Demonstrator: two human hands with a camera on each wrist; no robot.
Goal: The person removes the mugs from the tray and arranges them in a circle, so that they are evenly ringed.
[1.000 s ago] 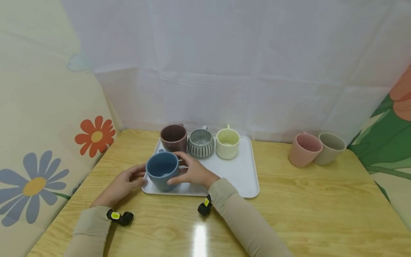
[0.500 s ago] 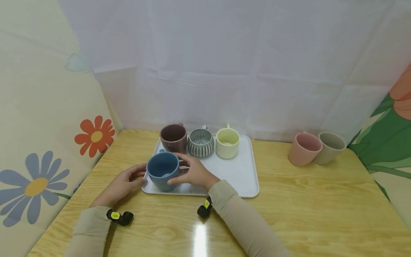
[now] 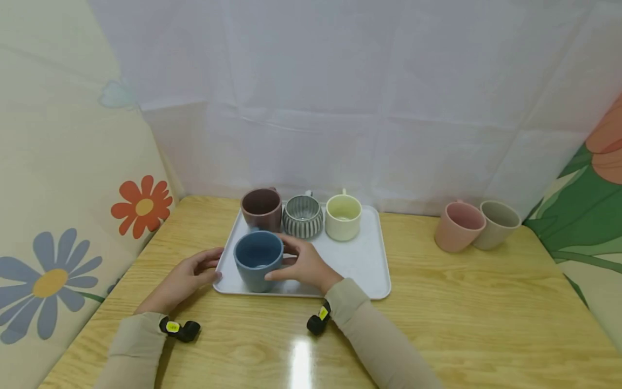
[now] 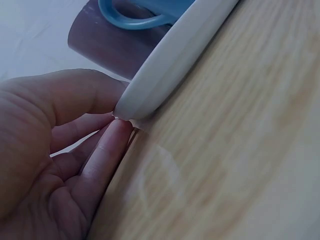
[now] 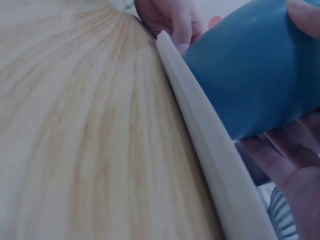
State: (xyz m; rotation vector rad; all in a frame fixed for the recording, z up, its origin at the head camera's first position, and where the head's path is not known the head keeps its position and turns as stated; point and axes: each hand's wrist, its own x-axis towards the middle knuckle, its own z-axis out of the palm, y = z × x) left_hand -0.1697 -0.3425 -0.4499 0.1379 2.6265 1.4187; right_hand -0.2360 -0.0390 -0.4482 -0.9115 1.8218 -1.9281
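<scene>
On the white tray (image 3: 355, 270), a blue mug (image 3: 257, 273) stands near the front left. My right hand (image 3: 310, 265) holds the mug from its right side, thumb on the front and fingers round the back. At the tray's left front corner, my left hand (image 3: 187, 278) pinches the rim, as the left wrist view shows up close. The mug's blue handle (image 4: 135, 22) points to the back. Behind it stand a maroon mug (image 3: 262, 216), a grey ribbed cup (image 3: 303, 224) and a pale yellow mug (image 3: 343, 227) in a row.
A pink mug (image 3: 452, 235) and a beige-grey mug (image 3: 500, 229) stand close together on the wooden table (image 3: 461, 313), at the back right. A white cloth (image 3: 311, 108) hangs behind the table, with flower-patterned cloth at both sides.
The blue mug has shifted a little to the right on the tray, with my right hand moving along with it. My left hand has stayed at the tray's corner.
</scene>
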